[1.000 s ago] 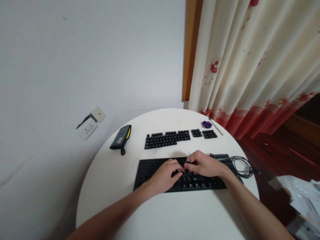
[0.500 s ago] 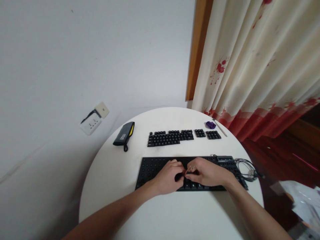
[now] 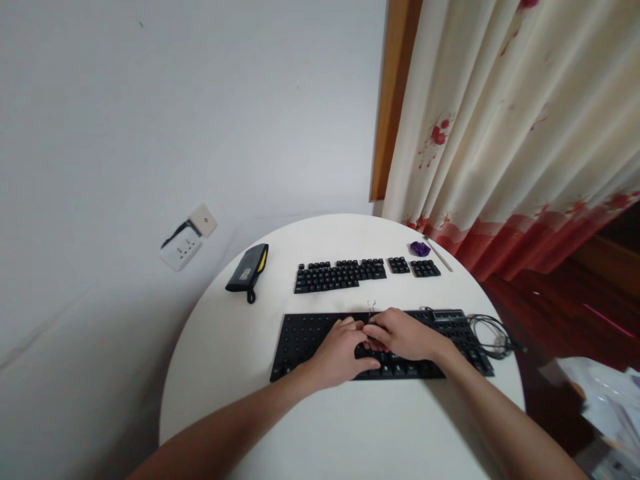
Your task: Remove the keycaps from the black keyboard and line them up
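Note:
A black keyboard point(image 3: 310, 340) lies on the round white table, many of its key positions stripped of caps. My right hand point(image 3: 403, 333) is closed over its middle. From its fingers a thin wire keycap puller point(image 3: 371, 307) sticks up, the wire prongs pointing away from me. My left hand point(image 3: 340, 353) rests over the keyboard with its thumb stretched out apart from the fingers. Its fingertips meet those of my right hand, which partly hide them. Whether a keycap lies between the fingertips cannot be seen. Beyond the keyboard, removed black keycaps point(image 3: 327, 278) stand in rows.
Two smaller keycap blocks, one a block of keycaps point(image 3: 425, 268), sit further right. Behind them are a purple crumpled piece point(image 3: 420, 249) and a slim brush-like stick point(image 3: 440, 255). A dark pouch point(image 3: 249, 269) lies at left. The coiled cable point(image 3: 493, 337) is at the keyboard's right end.
My right hand has turned, so the puller's wire end now points up and away. My left thumb has moved apart from its fingers, which now meet the right hand's fingers.

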### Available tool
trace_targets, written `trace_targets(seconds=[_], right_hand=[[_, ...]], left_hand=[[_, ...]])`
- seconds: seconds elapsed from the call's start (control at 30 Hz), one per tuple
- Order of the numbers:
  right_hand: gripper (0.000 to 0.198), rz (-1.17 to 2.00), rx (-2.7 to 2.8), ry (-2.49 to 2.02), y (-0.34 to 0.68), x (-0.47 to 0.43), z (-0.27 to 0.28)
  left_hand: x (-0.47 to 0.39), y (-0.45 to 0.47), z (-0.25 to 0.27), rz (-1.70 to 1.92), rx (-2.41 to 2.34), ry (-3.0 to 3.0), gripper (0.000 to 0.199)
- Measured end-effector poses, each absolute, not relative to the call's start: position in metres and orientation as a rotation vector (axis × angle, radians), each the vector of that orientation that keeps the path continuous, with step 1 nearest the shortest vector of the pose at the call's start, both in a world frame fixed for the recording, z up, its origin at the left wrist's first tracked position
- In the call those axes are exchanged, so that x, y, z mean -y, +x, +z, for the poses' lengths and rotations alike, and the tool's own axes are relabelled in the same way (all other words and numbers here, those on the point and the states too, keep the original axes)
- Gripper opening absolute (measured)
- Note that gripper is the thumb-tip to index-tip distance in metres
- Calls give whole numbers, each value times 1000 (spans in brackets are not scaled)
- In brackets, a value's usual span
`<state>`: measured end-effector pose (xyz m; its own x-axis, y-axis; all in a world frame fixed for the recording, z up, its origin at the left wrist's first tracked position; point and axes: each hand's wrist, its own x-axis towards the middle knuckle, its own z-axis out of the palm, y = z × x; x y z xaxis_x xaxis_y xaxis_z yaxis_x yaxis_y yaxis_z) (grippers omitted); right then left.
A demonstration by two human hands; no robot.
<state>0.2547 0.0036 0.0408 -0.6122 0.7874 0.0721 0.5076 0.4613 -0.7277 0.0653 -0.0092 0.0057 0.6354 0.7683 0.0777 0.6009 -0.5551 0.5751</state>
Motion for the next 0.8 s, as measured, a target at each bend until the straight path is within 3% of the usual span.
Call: trace_targets(seconds=[0.33,0.47,0.8], right_hand=[[43,927,2184,-1105,252,-4,43],[41,931,2041,-1144,250,-6,41],[37,1226,1698,-1103,241,-9,27]], left_hand=[[10,58,9,702,-1014,2134,12],[8,54,12,834,-1112,2133,15],[9,51,19,712,-1116,2620,19]])
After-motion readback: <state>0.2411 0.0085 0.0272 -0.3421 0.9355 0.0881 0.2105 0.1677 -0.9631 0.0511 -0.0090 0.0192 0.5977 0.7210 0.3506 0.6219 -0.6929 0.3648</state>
